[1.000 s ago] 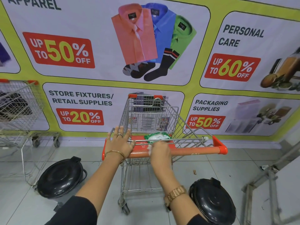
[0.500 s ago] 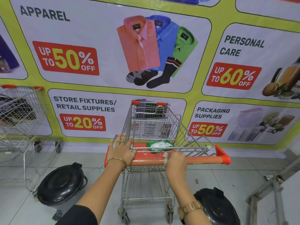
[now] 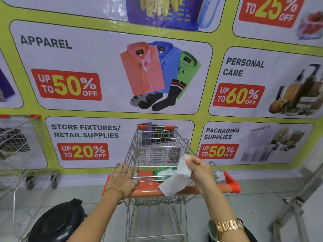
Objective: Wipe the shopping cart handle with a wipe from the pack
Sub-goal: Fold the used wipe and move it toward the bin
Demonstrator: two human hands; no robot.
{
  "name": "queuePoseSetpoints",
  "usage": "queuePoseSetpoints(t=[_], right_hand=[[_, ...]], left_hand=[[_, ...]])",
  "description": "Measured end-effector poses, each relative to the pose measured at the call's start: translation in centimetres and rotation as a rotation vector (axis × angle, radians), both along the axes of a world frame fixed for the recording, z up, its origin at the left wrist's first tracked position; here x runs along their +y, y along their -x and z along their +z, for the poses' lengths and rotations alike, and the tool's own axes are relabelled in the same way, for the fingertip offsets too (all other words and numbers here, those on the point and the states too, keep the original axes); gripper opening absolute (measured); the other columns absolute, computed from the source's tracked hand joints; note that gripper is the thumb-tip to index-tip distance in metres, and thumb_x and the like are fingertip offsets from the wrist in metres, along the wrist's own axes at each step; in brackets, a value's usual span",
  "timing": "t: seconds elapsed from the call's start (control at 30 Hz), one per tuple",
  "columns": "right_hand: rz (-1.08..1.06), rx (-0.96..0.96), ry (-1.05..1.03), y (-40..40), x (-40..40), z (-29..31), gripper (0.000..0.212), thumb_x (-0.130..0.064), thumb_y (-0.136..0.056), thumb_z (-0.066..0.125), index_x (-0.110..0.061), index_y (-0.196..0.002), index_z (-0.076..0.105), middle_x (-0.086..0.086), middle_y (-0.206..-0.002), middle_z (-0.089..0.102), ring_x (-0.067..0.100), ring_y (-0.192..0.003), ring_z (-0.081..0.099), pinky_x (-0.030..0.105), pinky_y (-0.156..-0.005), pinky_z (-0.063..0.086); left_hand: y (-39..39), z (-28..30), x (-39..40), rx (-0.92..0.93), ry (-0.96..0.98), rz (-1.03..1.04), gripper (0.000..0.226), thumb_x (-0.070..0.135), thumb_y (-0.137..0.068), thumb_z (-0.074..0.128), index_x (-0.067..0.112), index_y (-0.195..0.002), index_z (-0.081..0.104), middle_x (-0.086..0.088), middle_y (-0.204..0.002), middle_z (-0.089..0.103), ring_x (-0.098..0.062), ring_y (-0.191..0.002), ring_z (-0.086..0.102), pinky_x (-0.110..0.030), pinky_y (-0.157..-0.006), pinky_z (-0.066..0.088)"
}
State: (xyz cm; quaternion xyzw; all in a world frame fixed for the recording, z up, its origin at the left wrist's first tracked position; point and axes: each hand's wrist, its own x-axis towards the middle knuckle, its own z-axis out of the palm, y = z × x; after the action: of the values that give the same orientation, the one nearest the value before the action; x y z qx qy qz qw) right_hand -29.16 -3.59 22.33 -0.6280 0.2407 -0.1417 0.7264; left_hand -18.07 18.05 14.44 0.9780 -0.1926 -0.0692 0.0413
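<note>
A wire shopping cart stands in front of me with an orange handle [image 3: 218, 188] across its near end. My left hand [image 3: 123, 180] lies flat on the left part of the handle, fingers spread. My right hand [image 3: 201, 172] is lifted a little above the handle's middle and pinches a white wipe [image 3: 176, 182], which hangs down unfolded in front of the bar. The green and white wipe pack [image 3: 161, 173] lies on the orange child seat flap just behind the handle, partly hidden by the wipe.
A second wire cart [image 3: 19, 142] stands at the left. A black bin lid [image 3: 56, 222] sits on the floor at lower left, another dark bin behind my right wrist. A metal frame [image 3: 297, 203] leans at the right. A printed banner wall lies close behind the cart.
My right hand has lifted off the handle and raised the wipe, which now hangs open. The camera has tilted upward. My left hand stays on the handle.
</note>
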Motion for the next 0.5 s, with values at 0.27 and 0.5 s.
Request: queuePoseSetpoints(t=[0.27, 0.5], right_hand=[[0.011, -0.267, -0.335, 0.6, -3.5, 4.4, 0.021, -0.004, -0.093, 0.040, -0.006, -0.088, 0.060, 0.006, -0.071, 0.073, 0.017, -0.060, 0.067, 0.024, -0.044, 0.055], [0.017, -0.466, -0.463, 1.8, -6.5, 8.3, 0.027, -0.012, -0.097, 0.032, -0.008, -0.095, 0.058, 0.006, -0.069, 0.075, 0.017, -0.062, 0.071, 0.026, -0.048, 0.057]], left_hand=[[0.1, 1.4, -0.7, -0.005, 0.032, -0.087, 0.067, 0.051, -0.094, 0.032, 0.018, -0.148, 0.011, -0.005, -0.159, 0.007, -0.020, -0.147, 0.005, -0.040, -0.120, 0.005], [2.6, 10.1, -10.0, 0.781, 1.203, -0.010, 0.049, 0.047, -0.085, 0.045, 0.006, -0.105, 0.065, -0.002, -0.085, 0.076, -0.019, -0.087, 0.057, -0.027, -0.079, 0.050]])
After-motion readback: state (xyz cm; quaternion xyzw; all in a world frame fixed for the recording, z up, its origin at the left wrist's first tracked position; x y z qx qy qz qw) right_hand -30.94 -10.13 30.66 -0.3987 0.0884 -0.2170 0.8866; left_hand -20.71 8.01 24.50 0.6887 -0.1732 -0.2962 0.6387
